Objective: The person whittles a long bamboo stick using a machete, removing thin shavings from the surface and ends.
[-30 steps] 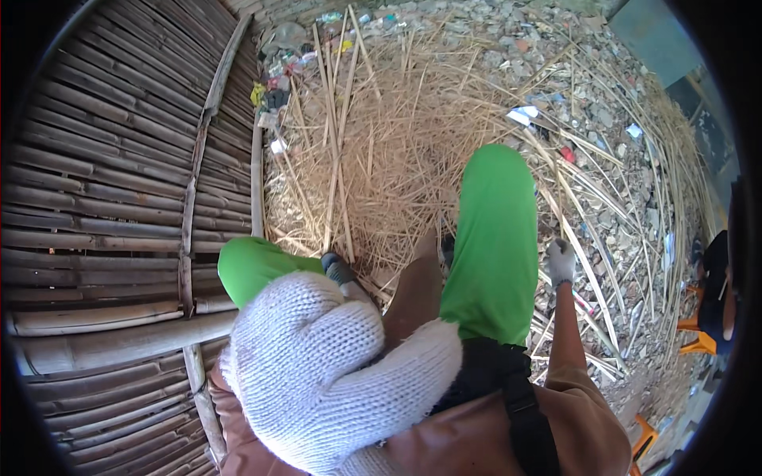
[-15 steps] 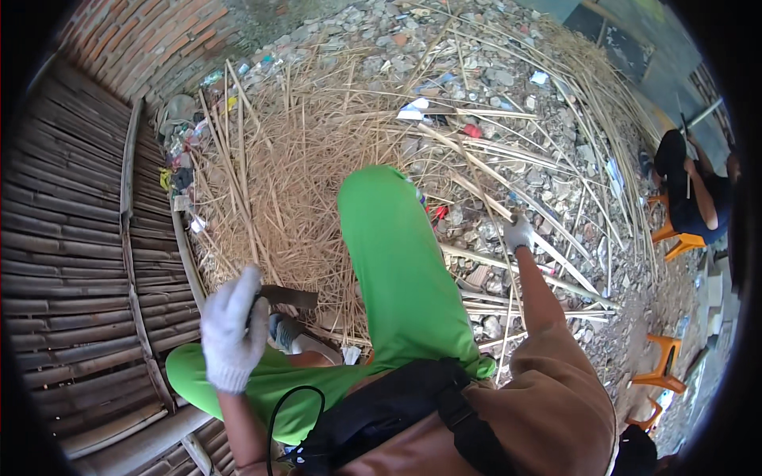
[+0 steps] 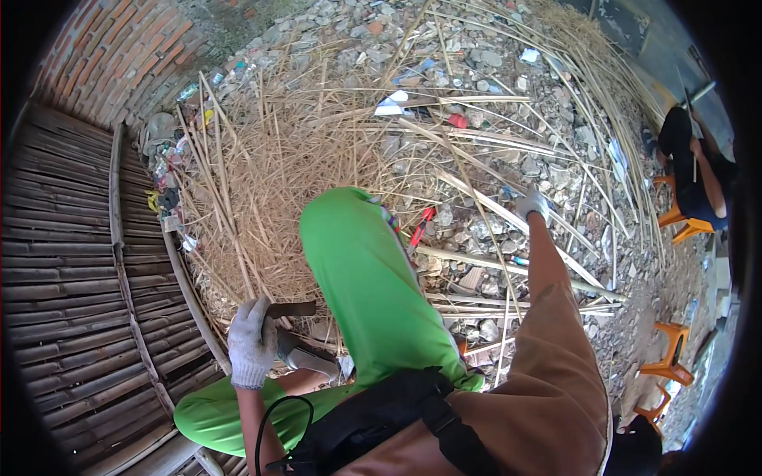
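My left hand (image 3: 253, 343), in a whitish work glove, is closed around the handle of a broad-bladed knife (image 3: 294, 309). Its dark, stubby blade points right, above my shoe, and the glove hides the grip. Far out to the right, my gloved right hand (image 3: 533, 206) is down among split bamboo strips (image 3: 484, 200) on the rubble. Its fingers are too small and too hidden to show whether they grip a strip. Between my knee in green trousers (image 3: 357, 278) and that hand lies a slim red tool (image 3: 423, 226) with dark parts.
Dry bamboo shavings (image 3: 278, 174) heap up before me, over stony rubble (image 3: 492, 63) with litter. A bamboo slat wall (image 3: 63, 278) stands close on the left, a brick wall (image 3: 119, 55) behind. At right, a person (image 3: 694, 166) sits on an orange stool (image 3: 675, 222); another orange stool (image 3: 671, 353) is nearer.
My right hand has reached farther away and slightly right along the strips. The left hand, still gripping the knife, has come slightly lower and to the right. The view has shifted a little.
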`<action>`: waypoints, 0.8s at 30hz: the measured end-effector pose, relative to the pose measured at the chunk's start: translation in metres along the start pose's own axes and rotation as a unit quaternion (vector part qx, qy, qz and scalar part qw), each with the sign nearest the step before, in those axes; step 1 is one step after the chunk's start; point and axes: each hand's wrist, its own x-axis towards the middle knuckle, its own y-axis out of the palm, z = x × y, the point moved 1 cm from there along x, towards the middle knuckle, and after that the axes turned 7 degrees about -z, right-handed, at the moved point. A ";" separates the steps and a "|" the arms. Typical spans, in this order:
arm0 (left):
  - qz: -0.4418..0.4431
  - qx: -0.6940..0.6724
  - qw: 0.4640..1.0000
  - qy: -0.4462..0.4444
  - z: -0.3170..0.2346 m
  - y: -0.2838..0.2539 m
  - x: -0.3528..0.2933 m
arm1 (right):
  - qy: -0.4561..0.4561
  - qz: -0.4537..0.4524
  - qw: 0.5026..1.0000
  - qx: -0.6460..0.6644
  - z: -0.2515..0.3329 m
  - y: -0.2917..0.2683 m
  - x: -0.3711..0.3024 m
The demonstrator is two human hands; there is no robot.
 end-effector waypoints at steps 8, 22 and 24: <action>0.006 0.003 1.000 0.005 -0.008 0.003 0.009 | -0.012 -0.051 0.995 -0.083 -0.009 0.003 -0.022; 0.026 -0.031 0.999 0.018 0.006 -0.025 -0.014 | -0.022 -0.195 0.978 -0.069 -0.138 -0.085 -0.099; 0.047 -0.037 0.998 0.003 0.002 -0.029 -0.022 | 0.022 -0.178 0.983 -0.048 -0.171 -0.089 -0.130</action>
